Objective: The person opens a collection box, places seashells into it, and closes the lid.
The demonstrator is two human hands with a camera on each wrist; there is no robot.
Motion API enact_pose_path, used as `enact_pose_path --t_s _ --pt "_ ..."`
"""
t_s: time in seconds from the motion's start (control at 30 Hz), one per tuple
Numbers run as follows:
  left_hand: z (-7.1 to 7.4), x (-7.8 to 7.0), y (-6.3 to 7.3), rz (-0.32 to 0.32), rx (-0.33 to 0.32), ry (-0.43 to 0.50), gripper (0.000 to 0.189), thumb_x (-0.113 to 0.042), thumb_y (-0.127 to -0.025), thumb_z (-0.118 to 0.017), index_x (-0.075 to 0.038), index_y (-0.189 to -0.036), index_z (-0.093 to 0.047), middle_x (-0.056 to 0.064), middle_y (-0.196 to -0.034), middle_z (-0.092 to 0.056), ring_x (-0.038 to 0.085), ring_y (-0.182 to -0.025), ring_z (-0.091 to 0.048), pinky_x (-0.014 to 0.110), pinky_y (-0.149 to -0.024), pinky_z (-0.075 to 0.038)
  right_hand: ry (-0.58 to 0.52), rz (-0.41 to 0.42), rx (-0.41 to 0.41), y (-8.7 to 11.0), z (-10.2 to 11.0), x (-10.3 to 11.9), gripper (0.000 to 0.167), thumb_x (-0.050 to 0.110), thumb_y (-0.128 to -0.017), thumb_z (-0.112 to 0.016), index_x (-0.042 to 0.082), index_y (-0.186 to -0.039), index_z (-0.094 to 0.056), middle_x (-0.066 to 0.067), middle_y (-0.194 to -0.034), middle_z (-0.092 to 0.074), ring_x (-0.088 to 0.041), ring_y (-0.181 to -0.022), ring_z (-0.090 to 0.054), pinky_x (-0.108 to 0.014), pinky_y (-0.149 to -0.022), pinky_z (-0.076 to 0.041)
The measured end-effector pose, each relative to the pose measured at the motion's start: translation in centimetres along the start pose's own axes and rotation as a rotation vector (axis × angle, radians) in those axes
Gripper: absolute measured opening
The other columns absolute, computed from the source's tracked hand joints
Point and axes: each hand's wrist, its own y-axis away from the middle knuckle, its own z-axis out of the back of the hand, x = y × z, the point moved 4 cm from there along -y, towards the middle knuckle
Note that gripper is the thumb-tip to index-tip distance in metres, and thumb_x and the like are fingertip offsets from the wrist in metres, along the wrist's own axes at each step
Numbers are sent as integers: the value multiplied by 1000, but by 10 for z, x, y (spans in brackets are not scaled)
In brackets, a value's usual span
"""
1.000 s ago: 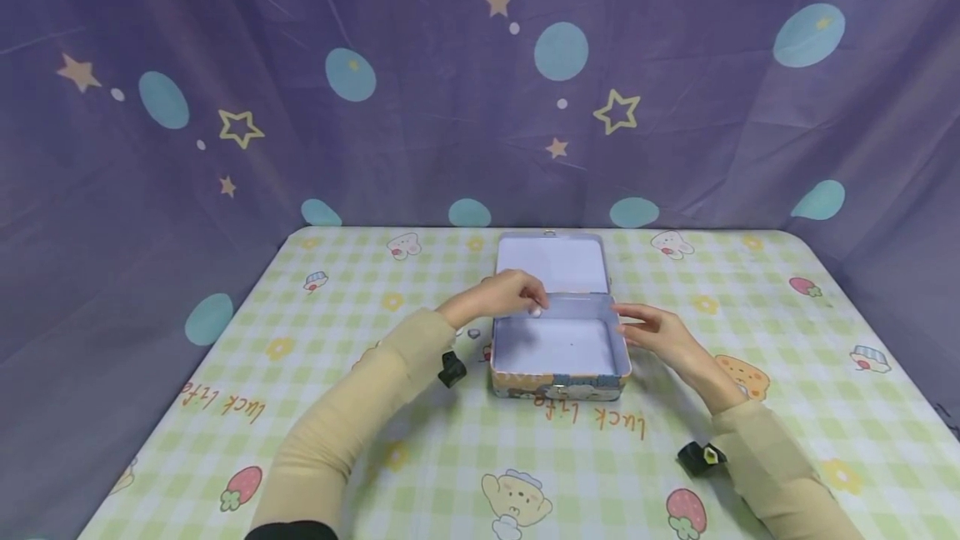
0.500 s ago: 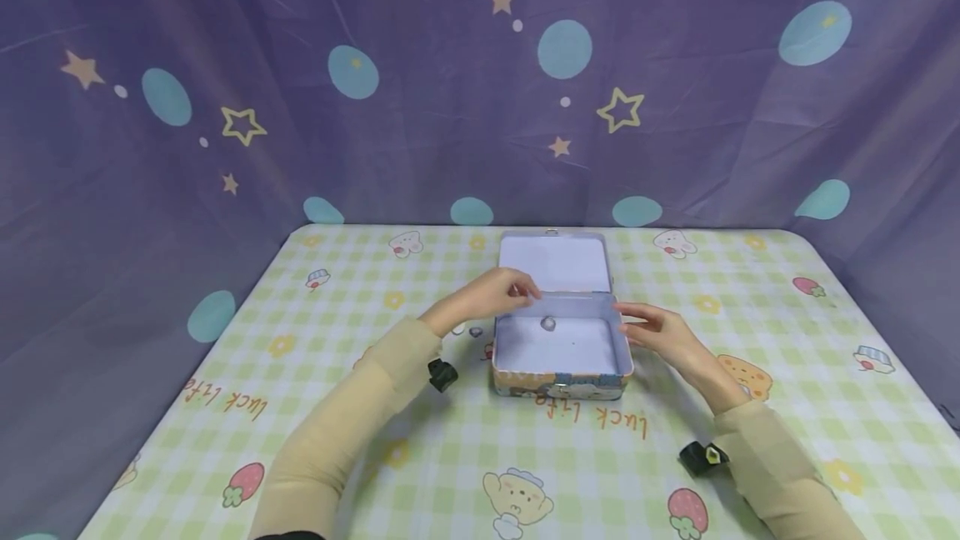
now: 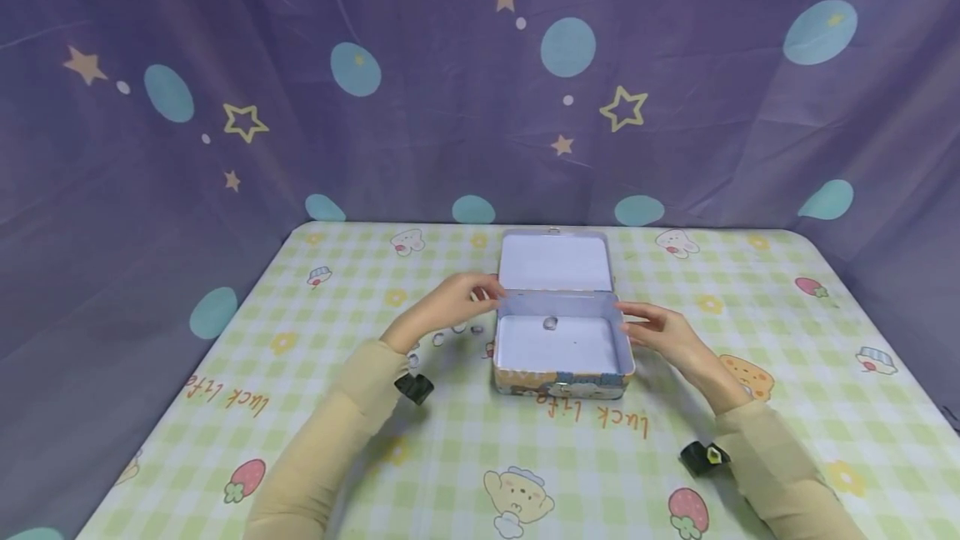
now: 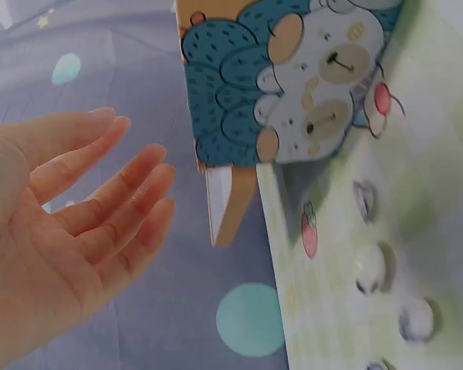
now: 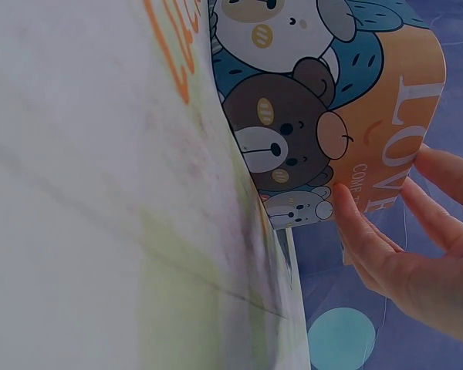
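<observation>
A tin box (image 3: pixel 525 382) with printed cartoon bears stands on the table, its lid (image 3: pixel 557 261) tipped back. Inside, near the back wall, lies one small shiny rounded piece (image 3: pixel 551 323). My left hand (image 3: pixel 457 302) is just left of the box and holds nothing; in the left wrist view its fingers (image 4: pixel 131 204) are loosely extended, apart from the tin. Several small clear or whitish rounded pieces (image 4: pixel 372 268) lie on the cloth left of the box, some partly behind my left wrist. My right hand (image 3: pixel 663 336) touches the box's right side with fairly straight fingers.
A green checked tablecloth (image 3: pixel 420 465) with cartoon prints covers the table. A purple curtain (image 3: pixel 420 157) hangs behind it. Black wrist cameras (image 3: pixel 705 458) sit at both sleeves.
My left hand let go of a small rounded piece inside the tin, then moved left out over the box's left edge. The right hand has stayed at the right side.
</observation>
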Motion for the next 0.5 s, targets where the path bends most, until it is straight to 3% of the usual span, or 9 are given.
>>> enact_pose_path --t_s 0.13,0.5 --pt "6 9 11 20 -37 25 20 -10 -86 -56 -1 -103 -62 10 -98 -62 17 -82 -55 30 -75 -45 5 -4 2 0 0 0 54 21 -85 -59 -5 -128 -40 -25 -130 -40 2 -89 -55 -28 -82 -47" --pt "21 31 41 147 -142 46 20 -11 -85 -57 -4 -103 -62 8 -95 -63 19 -82 -57 31 -74 -46 2 -6 5 1 0 0 54 21 -85 -59 -5 -129 -40 -25 -130 -39 1 -90 -55 -33 -84 -46"
